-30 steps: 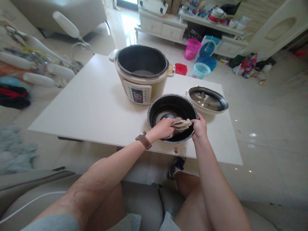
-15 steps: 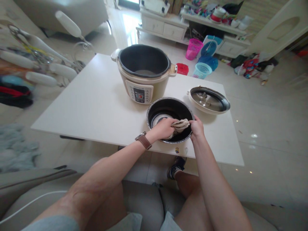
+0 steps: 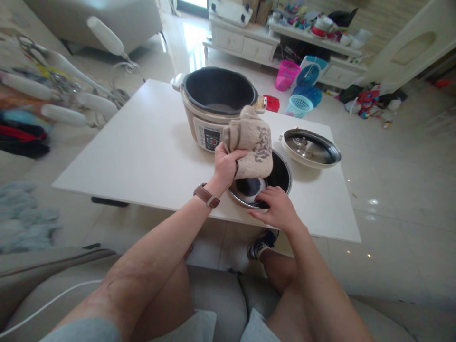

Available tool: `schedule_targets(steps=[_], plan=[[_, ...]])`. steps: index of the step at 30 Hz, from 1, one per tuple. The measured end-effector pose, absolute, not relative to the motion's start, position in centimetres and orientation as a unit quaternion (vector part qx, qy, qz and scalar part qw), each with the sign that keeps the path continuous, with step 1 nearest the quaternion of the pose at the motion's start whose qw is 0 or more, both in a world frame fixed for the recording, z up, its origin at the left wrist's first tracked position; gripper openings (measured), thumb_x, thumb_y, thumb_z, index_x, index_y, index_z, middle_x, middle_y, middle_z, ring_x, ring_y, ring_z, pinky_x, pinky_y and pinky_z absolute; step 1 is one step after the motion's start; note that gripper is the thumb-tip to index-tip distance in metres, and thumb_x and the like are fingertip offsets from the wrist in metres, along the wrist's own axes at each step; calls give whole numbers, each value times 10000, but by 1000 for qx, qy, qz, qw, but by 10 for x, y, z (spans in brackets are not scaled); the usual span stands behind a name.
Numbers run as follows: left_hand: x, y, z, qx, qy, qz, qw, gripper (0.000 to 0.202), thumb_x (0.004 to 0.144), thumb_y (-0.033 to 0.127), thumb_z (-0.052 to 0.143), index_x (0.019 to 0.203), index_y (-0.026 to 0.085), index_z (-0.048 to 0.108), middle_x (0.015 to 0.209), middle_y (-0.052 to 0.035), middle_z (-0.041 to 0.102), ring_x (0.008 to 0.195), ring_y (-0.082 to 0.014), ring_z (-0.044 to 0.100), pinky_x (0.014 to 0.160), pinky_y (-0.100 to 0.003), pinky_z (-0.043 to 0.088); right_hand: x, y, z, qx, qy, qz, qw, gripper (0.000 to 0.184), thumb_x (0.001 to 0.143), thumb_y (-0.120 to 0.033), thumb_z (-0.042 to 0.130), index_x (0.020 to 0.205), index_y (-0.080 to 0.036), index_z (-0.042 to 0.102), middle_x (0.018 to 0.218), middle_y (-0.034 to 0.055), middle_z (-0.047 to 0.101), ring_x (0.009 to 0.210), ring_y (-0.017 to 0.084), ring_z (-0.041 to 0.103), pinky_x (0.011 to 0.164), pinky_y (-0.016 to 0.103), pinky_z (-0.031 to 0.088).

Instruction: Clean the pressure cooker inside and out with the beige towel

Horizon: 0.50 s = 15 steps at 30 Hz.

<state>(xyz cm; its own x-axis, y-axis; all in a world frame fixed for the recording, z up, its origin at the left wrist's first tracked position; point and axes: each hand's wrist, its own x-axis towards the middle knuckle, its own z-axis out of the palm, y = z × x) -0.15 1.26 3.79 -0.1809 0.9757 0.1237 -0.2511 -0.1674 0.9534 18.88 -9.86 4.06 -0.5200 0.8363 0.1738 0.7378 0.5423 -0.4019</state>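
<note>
My left hand (image 3: 225, 166) is closed on a folded beige cloth (image 3: 254, 145) with a dark printed pattern, raised above a black inner pot (image 3: 282, 173). The cloth hides the pot's far left part and some of the cooker's front. With its fingers inside and thumb outside, my right hand (image 3: 276, 206) grips the pot's near rim. Behind the pot stands a beige electric pressure cooker (image 3: 195, 116), its top uncovered and a control panel on its front. To the right lies the cooker's lid (image 3: 311, 148), inner side up.
All of this is on a white table (image 3: 142, 147). Beyond it, on the floor, are a pink basket (image 3: 287, 74), a light blue basket (image 3: 299, 105) and a red object (image 3: 272, 103). A white cabinet (image 3: 242, 42) stands at the back.
My left hand has lifted the cloth out of the inner pot, up towards the cooker. My right hand has shifted from the pot's right rim to its near rim.
</note>
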Motion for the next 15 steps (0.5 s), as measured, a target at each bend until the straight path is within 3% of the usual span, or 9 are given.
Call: schedule_targets(steps=[3,6,11,15], plan=[[-24,19,39,404,428,697,410,376,781,325,751,1120,176,685,1078,-46,735,1027,-230,722,941,-384,598,183,-105,28,-472,-866,95,136,207,927,-316,696,748,-214,680,726,34,704,737,183,594,761,351,334],[-46,18,44,385,451,742,314,393,804,345,749,1149,176,669,1108,-41,701,1109,-231,693,997,-383,573,179,-105,25,-499,-839,53,212,208,941,-255,652,739,-213,673,711,33,694,701,174,577,776,347,344],[-71,-1,61,378,496,768,147,336,810,306,732,1106,160,665,1081,-30,697,1129,-227,676,1055,-384,536,182,-88,42,-580,-701,48,412,293,923,-416,692,699,-228,669,636,-1,623,655,172,532,751,342,363],[-76,-16,64,469,504,717,111,255,867,336,703,1058,168,694,989,-37,737,1049,-234,703,984,-356,560,188,-71,56,-640,-534,121,539,410,883,-545,702,649,-219,621,565,-45,458,591,142,397,603,306,287]])
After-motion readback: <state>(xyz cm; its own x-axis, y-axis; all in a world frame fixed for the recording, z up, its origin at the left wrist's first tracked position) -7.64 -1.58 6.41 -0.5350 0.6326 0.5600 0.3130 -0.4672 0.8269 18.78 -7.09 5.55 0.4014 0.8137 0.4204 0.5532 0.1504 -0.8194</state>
